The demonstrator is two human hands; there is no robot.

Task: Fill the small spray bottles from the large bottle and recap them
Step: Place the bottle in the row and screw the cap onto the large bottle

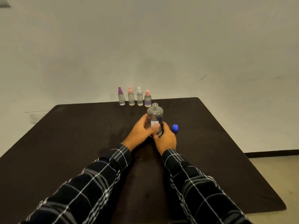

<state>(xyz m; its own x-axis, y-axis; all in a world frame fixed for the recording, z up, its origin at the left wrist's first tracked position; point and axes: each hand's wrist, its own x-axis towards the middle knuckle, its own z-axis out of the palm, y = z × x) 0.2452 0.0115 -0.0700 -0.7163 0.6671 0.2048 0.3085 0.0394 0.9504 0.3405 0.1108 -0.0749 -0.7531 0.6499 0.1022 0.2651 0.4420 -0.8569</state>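
Both hands hold the large bottle (154, 116) near the middle of the dark table (64, 143). The left hand (142, 131) wraps round the bottle's left side, with the thumb lying across the front just below a small white label. The right hand (166, 139) grips the lower right side, fingers curled round the base. The bottle is clear and stands close to upright with its threaded neck open and pointing up. The hands hide its bottom, so I cannot tell whether it rests on the table or is lifted a little off it.

Its blue cap (175, 127) lies on the table just to the right of the bottle and just beyond the right hand, apart from both.

Four small spray bottles stand upright in a row at the far edge of the table, close together and against the pale wall (210, 46). From left to right they are the purple-topped bottle (121, 97), the tall pink-topped bottle (130, 97), the white-topped bottle (139, 97) and the shorter pink-capped bottle (147, 97). All four have their tops on. The shorter one stands just behind the open neck of the large bottle and shows a purplish tint low in its body. How full the others are is too small to tell.

Both forearms reach in from the near edge in dark checked sleeves (100, 178).
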